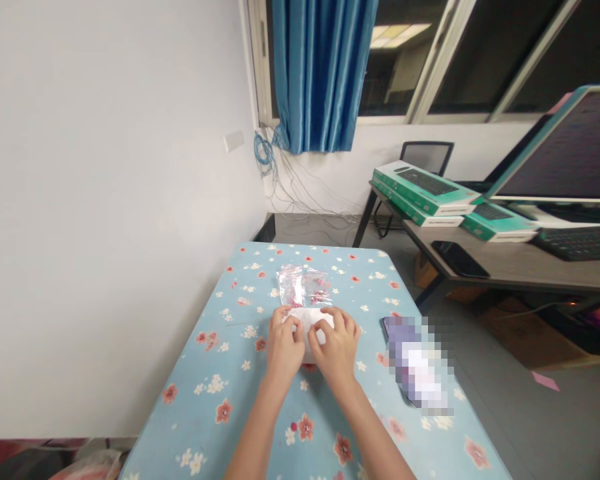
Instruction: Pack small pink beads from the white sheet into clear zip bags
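My left hand (283,345) and my right hand (337,347) rest together on a small table covered with a light blue flowered cloth (230,373). Both pinch a small white object (307,321), maybe folded paper or a packet; the fingers are curled on its top edge. Just beyond it lies a clear plastic bag (303,285) with small red and pink pieces inside.
A phone (414,363), partly blurred out, lies on the cloth to the right. A white wall stands at the left. At the right is a desk with green keyboard boxes (423,190), a dark phone (460,259), a keyboard and a monitor (570,150). Blue curtain and cables are behind.
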Demonstrator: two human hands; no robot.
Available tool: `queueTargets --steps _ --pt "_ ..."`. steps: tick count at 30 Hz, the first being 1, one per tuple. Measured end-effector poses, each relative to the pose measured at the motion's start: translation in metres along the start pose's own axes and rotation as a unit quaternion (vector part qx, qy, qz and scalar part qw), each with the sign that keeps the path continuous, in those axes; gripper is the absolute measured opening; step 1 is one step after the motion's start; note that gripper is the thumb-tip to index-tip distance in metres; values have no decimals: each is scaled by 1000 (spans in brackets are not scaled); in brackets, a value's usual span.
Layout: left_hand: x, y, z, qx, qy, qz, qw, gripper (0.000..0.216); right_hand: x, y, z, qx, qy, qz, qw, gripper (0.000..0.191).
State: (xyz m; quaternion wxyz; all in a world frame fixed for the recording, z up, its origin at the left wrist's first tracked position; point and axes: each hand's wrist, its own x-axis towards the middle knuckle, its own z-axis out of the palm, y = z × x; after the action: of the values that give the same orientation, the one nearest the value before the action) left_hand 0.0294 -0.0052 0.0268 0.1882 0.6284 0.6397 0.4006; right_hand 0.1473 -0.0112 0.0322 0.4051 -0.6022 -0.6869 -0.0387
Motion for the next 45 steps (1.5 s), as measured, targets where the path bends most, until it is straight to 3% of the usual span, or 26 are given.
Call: queueTargets --steps 4,10,14,17,23,28,37,45 --pt "-7 3 -9 48 27 22 998 13 6 11 -3 0 -1 13 1000 12" --pt "-6 -1 -25 -34 -35 101 994 12 15 12 -13 86 -70 -20 994 11" --pt "-9 -7 -29 -28 -55 132 989 70 20 2 -24 114 -76 -35 990 10" --pt "-10 -8 -25 -4 -50 124 991 88 24 -5 -32 130 -86 -53 986 12" --pt "-8 -4 -20 21 15 172 985 63 26 -4 -38 143 -101 -52 983 11" --pt "-7 -3 -23 41 37 191 980 58 26 0 -40 152 -105 -43 982 4" --pt "-5 -6 -25 125 69 202 969 56 19 -10 -44 125 -125 -113 978 14" --pt "-7 -3 -25 100 69 188 975 49 16 -8 -34 202 -177 -64 961 11"
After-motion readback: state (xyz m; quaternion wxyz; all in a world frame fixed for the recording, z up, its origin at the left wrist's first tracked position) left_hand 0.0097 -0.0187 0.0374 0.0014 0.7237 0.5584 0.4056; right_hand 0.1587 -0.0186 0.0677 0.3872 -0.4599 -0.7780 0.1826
